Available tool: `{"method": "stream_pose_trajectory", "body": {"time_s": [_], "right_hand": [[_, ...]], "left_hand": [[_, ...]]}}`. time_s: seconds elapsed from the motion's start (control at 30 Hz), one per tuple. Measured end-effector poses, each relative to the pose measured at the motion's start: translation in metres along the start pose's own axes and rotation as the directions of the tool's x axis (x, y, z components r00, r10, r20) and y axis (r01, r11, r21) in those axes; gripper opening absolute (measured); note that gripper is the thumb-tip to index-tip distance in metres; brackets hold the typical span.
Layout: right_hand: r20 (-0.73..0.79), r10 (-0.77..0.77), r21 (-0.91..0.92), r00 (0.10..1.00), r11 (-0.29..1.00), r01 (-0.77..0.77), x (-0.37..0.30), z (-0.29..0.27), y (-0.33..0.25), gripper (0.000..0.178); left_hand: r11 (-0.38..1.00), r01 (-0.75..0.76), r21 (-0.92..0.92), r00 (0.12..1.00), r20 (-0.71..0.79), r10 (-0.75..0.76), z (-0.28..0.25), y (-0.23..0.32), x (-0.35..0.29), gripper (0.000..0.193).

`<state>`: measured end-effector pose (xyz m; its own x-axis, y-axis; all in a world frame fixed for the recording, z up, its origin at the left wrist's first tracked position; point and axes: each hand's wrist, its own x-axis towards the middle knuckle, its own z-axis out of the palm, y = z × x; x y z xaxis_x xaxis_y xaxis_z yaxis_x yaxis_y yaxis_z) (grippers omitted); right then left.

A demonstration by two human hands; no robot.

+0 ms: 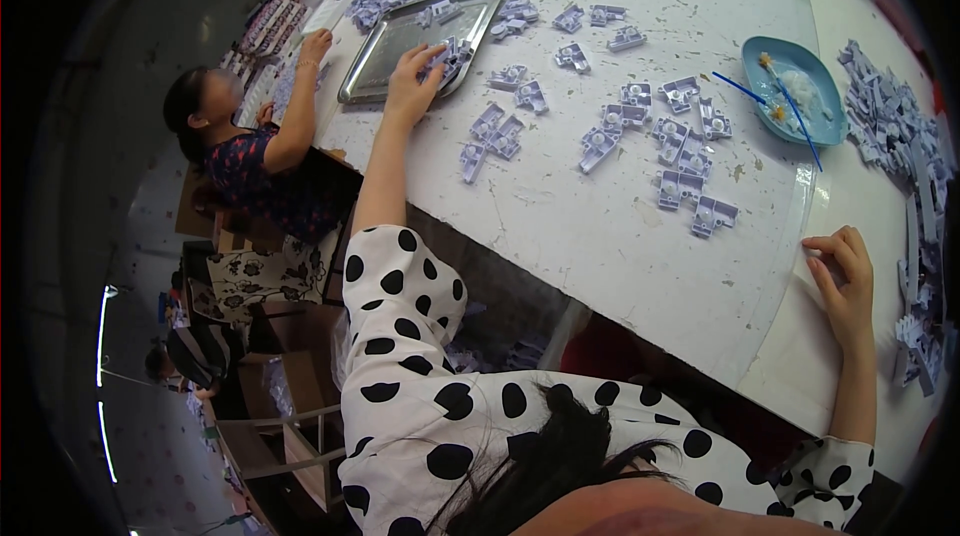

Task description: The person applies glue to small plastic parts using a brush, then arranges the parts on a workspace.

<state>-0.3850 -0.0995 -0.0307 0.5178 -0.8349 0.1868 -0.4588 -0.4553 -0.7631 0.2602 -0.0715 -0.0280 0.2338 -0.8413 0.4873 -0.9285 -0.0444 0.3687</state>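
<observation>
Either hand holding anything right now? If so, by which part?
Left hand reaches onto the metal tray, fingers on a lilac plastic part; a closed hold cannot be told. Right hand rests empty on the table.
</observation>
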Motion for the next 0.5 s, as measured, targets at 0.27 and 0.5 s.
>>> {"method": "stream_pose_trajectory", "body": {"time_s": [0.27, 0.5], "right_hand": [[-0.006, 0.005, -0.001, 1.0, 1.0, -0.005, -0.001, -0.002, 0.004, 0.012], [0.001, -0.01, -0.005, 1.0, 1.0, 0.01, 0.0, -0.002, -0.001, 0.012]], "left_hand": [[0.999, 0.012, -0.052, 0.989, -0.145, -0.02, 0.004, 0.008, -0.009, 0.032], [0.982, 0.065, -0.179, 0.98, -0.174, -0.097, 0.001, -0.002, -0.012, 0.029]]}}
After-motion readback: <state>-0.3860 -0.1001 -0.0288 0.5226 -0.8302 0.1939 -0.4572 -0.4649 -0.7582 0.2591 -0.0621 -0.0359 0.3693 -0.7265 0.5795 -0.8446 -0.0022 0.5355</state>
